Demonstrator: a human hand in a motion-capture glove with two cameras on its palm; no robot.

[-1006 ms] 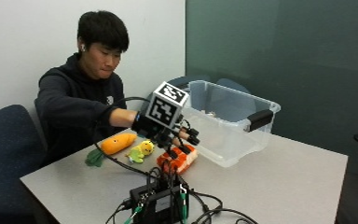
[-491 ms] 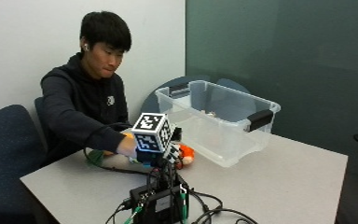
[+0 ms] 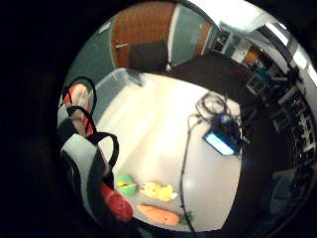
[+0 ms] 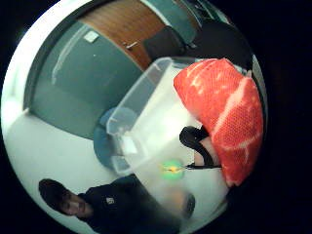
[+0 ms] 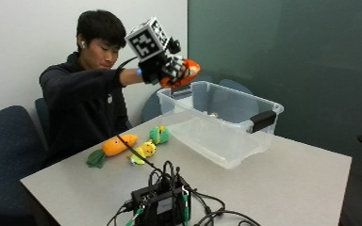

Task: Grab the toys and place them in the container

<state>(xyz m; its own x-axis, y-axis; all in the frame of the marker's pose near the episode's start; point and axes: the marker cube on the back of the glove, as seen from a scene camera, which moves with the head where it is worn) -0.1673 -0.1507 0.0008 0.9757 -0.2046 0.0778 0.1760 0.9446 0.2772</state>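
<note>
We see the gloved right hand (image 5: 167, 69) gripping the red-and-white marbled plush toy (image 5: 186, 71), raised above the clear plastic bin's (image 5: 231, 123) 10 o'clock corner; orange carrot plush (image 5: 117, 145) on table.

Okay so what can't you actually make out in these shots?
- Container contents: outside view, frosted walls blur them; something small inside, unidentifiable.
- Red toy: thumb side palm view, far end cut off by the edge.
- Right hand fingers: outside view, mostly hidden behind the marker and toy.
</note>
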